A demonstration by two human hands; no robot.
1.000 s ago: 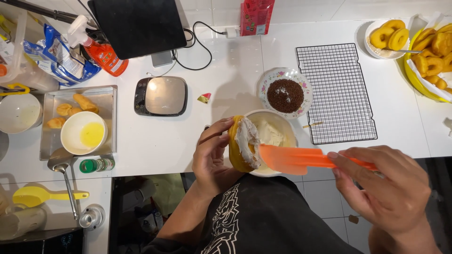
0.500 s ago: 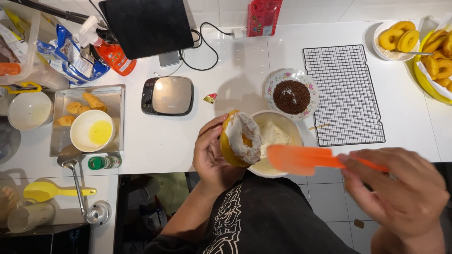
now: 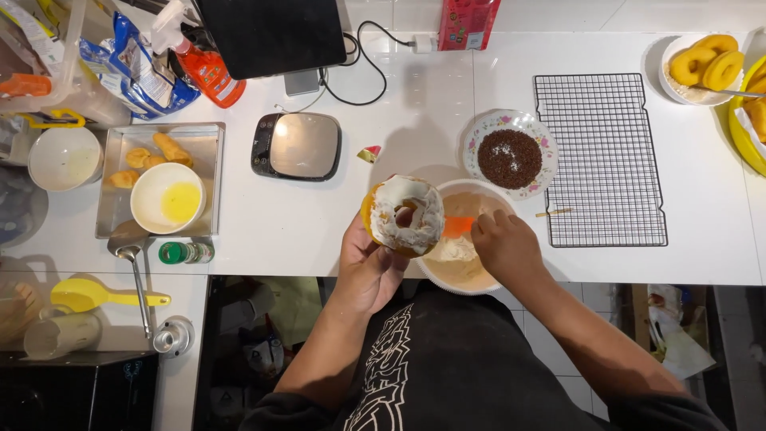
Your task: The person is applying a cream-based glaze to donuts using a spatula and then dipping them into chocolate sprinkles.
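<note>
Left hand (image 3: 369, 267) grips a golden ring doughnut coated with white cream (image 3: 404, 214) from below, fingers curled round its edge, held tilted just above the near-left rim of the white bowl of pale cream (image 3: 463, 255). Right hand (image 3: 504, 246) is closed on an orange silicone spatula (image 3: 457, 226), its blade down in the bowl beside the doughnut. Step looks like frosting, top nearly covered. Next move likely calls for a steady dip into the floral plate of dark chocolate sprinkles (image 3: 511, 158), just behind the bowl; black wire cooling rack (image 3: 600, 160) sits bare to the right.
</note>
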